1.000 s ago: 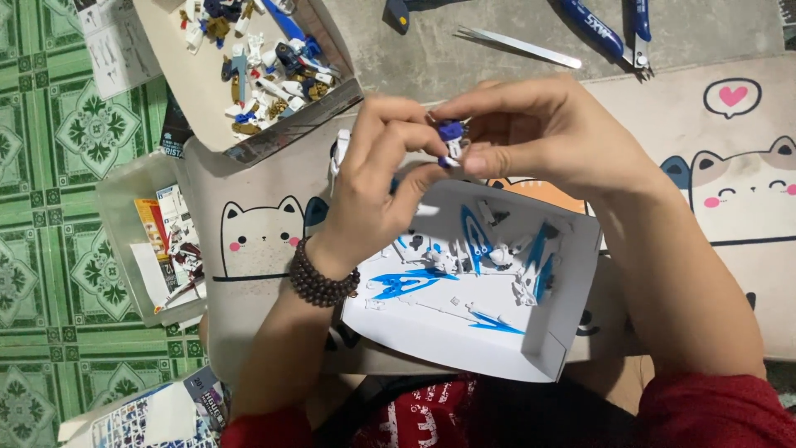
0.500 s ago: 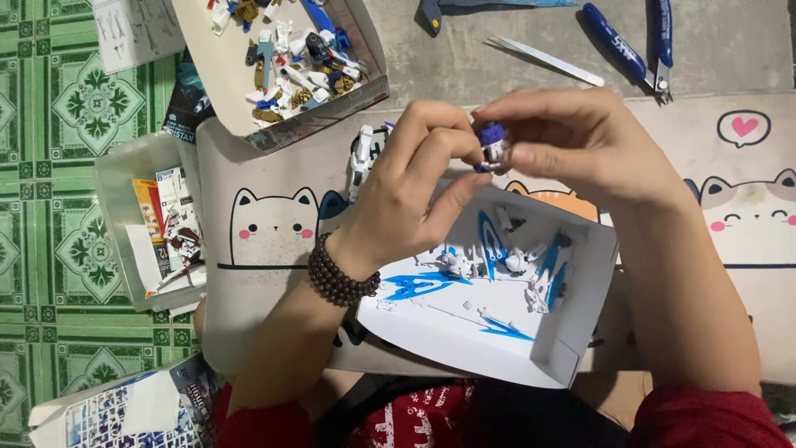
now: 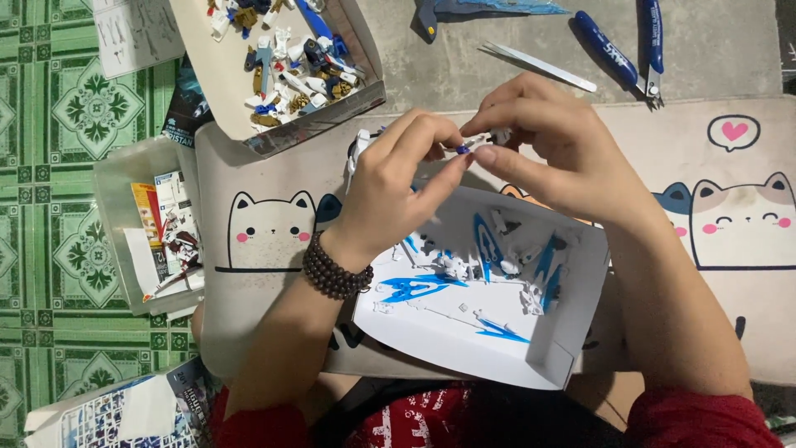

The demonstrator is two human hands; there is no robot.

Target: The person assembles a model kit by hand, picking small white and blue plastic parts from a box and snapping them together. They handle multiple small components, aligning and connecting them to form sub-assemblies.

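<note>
Far left, green patterned floor tiles, with a clear bag of leaflets and small parts lying on them, and a printed box at the bottom corner. Next, a cardboard tray up top holds loose parts in white, blue and gold, many of them, unsorted. A cat-print mat lies under the work area. Left hand, beaded bracelet at the wrist, is pinched narrow: thumb and forefinger close on a small blue-white piece held above the mat. Right hand meets it from the other side, fingertips also closed on the same piece, so both hands grip it together, seemingly pressing bits of it into each other; exact join is too small to tell. Below the hands, a white box lid holds more blue and white parts, spread out, none joined as far as visible. Upper right on the bare floor: tweezers, blue-handled nippers, and a blue winged part at the top edge, all untouched. Progress judgement: early to middle, since only one small sub-piece is in hand, no finished model is in view, and both the tray and the lid hold plenty of loose parts left to fit.
</note>
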